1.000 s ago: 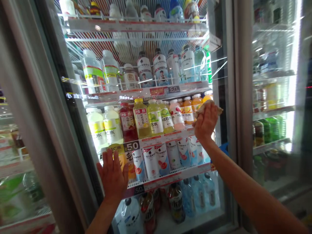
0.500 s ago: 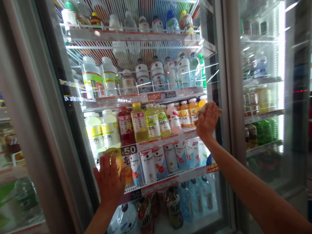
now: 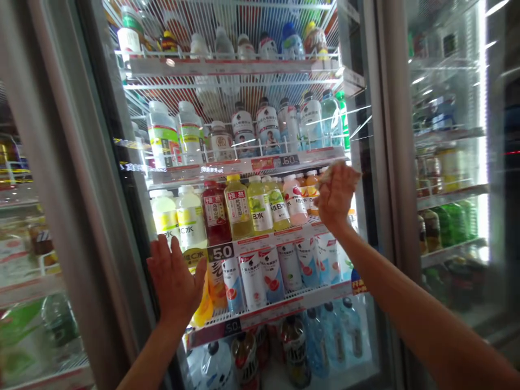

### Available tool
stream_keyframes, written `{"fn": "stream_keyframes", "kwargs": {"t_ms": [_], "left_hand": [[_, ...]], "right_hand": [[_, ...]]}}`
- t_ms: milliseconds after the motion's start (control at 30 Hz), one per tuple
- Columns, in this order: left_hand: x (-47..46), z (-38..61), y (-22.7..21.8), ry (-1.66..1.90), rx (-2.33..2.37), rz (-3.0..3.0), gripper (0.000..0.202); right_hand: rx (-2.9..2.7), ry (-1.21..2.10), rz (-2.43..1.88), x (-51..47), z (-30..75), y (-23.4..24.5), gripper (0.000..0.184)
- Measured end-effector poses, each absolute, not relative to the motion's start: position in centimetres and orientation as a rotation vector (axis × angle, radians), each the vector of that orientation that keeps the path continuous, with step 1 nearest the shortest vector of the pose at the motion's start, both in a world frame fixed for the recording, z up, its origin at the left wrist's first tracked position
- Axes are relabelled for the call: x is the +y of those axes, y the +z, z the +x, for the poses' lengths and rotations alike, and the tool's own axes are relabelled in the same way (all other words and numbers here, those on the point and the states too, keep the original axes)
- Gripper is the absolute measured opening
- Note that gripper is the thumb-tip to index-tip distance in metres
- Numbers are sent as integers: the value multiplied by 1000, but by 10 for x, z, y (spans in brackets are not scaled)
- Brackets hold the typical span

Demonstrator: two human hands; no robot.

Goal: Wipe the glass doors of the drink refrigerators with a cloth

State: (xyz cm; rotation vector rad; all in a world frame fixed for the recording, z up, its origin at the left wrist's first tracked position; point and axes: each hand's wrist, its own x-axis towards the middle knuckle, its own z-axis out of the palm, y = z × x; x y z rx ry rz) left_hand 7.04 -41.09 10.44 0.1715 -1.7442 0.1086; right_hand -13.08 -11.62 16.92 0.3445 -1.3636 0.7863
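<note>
A glass cooler door point(image 3: 363, 336) stands before me, with rows of drinks behind it. My right hand point(image 3: 336, 196) presses a crumpled pale cloth point(image 3: 354, 176) against the glass, in front of the orange drink bottles at the right. Most of the cloth is hidden under the palm and fingers. Lower at the left, my left hand point(image 3: 177, 284) lies spread on the glass near the door's left frame, holding nothing. It covers part of the shelf edge beside the black 5.0 price tag point(image 3: 221, 252).
Metal door frames point(image 3: 390, 179) run upright on both sides. Another cooler point(image 3: 450, 200) with bottles stands to the right, and more drinks show behind glass at the left point(image 3: 24, 254). Bright light streaks reflect off the glass.
My right hand has slid left across the glass with the cloth. My left hand sits slightly further left and higher. The whole view has shifted a little.
</note>
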Motion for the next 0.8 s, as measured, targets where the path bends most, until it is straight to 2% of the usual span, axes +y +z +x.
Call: {"fn": "stream_keyframes", "kwargs": {"t_ms": [167, 333, 400, 567, 633, 800], "left_hand": [[-408, 69, 103, 117, -1728, 169, 73], [-412, 70, 101, 137, -1730, 153, 72], [-413, 69, 100, 134, -1720, 154, 73], [-414, 69, 101, 131, -1704, 141, 74], [-415, 71, 101, 143, -1705, 126, 74], [-417, 73, 100, 168, -1715, 113, 74]], "right_hand": [[-1423, 336, 921, -158, -87, 161, 57], [-1400, 721, 429, -133, -115, 192, 59], [-1389, 761, 400, -144, -113, 200, 60], [-1337, 279, 1002, -207, -62, 172, 64], [-1318, 214, 1069, -208, -58, 162, 64], [-1276, 703, 439, -134, -126, 183, 53]]}}
